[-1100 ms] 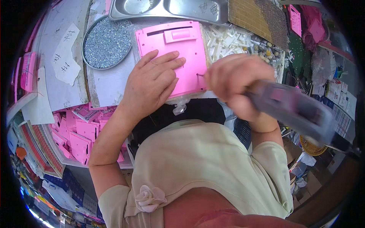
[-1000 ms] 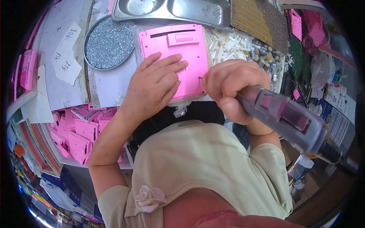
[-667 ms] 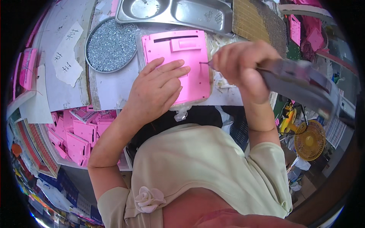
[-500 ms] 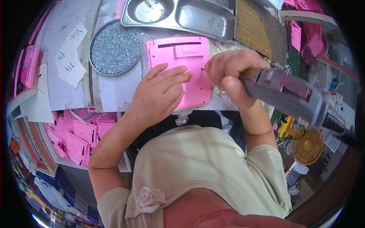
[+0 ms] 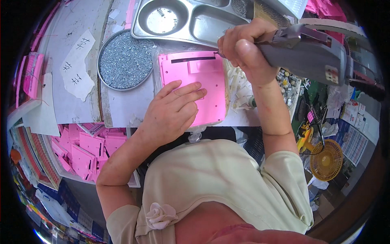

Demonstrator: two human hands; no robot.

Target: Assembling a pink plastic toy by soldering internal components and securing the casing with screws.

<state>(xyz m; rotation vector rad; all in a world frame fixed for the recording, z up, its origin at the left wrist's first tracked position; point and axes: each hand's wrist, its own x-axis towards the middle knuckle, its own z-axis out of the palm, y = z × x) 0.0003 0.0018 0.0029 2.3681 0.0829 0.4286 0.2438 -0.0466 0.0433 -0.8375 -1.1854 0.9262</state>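
Observation:
A flat pink plastic casing (image 5: 211, 97) with a dark slot near its far edge lies on a clear plastic bag on the table. My left hand (image 5: 172, 107) rests flat on its left part, fingers stretched out and holding nothing. My right hand (image 5: 254, 51) is wrapped round a grey power screwdriver (image 5: 304, 53). The thin dark bit points left and reaches the casing's far right corner; whether it sits in a screw there is too small to tell.
Left of the casing stands a round metal dish (image 5: 126, 61) full of small screws. Behind it is a steel compartment tray (image 5: 191, 20). Pale small parts (image 5: 239, 87) lie to the right. A bin of pink casings (image 5: 87, 148) sits low left, and a yellow basket (image 5: 326, 160) at right.
My right hand has moved the screwdriver away from me, from the casing's right edge to its far right corner. My left hand stays on the casing.

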